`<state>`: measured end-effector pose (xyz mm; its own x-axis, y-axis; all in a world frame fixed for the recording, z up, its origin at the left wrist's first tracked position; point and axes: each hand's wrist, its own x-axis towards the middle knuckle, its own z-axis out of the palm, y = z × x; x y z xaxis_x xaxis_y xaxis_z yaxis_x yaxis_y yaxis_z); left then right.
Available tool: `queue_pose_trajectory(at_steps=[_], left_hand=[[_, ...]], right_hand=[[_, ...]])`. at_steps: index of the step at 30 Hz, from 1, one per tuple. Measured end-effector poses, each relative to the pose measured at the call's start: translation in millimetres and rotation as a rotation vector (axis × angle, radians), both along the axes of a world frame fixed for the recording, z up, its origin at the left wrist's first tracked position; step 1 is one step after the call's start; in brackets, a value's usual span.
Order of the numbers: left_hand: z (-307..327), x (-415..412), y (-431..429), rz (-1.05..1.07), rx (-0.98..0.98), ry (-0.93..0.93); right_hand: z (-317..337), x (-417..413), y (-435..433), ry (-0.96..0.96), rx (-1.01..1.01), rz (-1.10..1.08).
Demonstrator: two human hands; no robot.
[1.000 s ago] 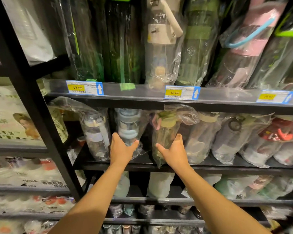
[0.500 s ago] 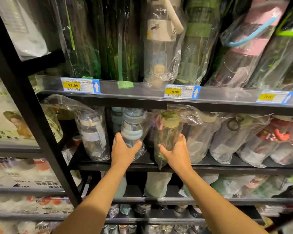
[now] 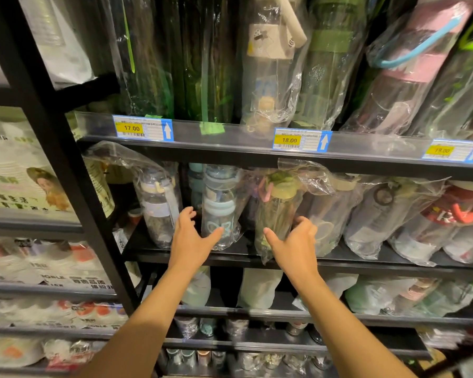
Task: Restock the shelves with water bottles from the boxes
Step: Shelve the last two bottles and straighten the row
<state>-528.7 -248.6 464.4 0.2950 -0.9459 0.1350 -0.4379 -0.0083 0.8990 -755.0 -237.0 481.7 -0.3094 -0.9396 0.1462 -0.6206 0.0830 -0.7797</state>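
Shelving: I'm looking at black metal racks, the middle shelf [image 3: 366, 266] crowded with bagged bottles under a price rail [image 3: 230, 132].
Left hand [image 3: 191, 241]: spread wide around the foot of the blue-banded bottle [image 3: 220, 203], thumb against its bag; I can't call it a firm grip.
Right hand [image 3: 295, 241]: fingers curled round the green-lidded bottle [image 3: 277, 211], thumb across the front.
Risk, slip: I'd say loose, slick wrap could slide under the fingers and let a bottle tip off the front edge.
Risk, knock-on: neighbours stand touching on both sides (tight row, this one), so a nudge might topple the strap bottle [image 3: 156, 208].
Risk, snag: bag tops bunch up under the rail and could catch.
Look: both bottles upright at the shelf front, clear-bodied, in crinkled clear bags; one has pale blue bands, the other a yellow-green lid with pink trim.
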Motion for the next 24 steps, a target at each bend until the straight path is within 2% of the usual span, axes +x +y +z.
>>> queue_pose_trajectory(at_steps=[3,8,11,17,21,24], left_hand=[[-1.4,17.0,17.4,0.158,-0.091,0.013],[-6.2,46.1,28.1,0.346,-0.134,0.019],[-4.2,61.0,18.4,0.332,-0.09,0.034],[-4.0,80.2,-9.1,0.229,0.02,0.043],[-6.5,85.2,-17.2,0.231,0.023,0.02],[-5.8,83.0,-19.5,0.237,0.008,0.012]], right_hand=[[-3.4,16.5,16.6,-0.007,-0.077,-0.016],[-9.8,60.4,16.7,-0.104,-0.024,0.19],[-10.7,81.8,1.9,-0.109,0.048,0.254],[-11.2,108.0,-33.3,-0.149,0.076,0.216],[-13.8,115.8,-43.9,-0.078,0.068,0.185],[-17.4,117.6,-46.7,-0.1,0.045,0.191]])
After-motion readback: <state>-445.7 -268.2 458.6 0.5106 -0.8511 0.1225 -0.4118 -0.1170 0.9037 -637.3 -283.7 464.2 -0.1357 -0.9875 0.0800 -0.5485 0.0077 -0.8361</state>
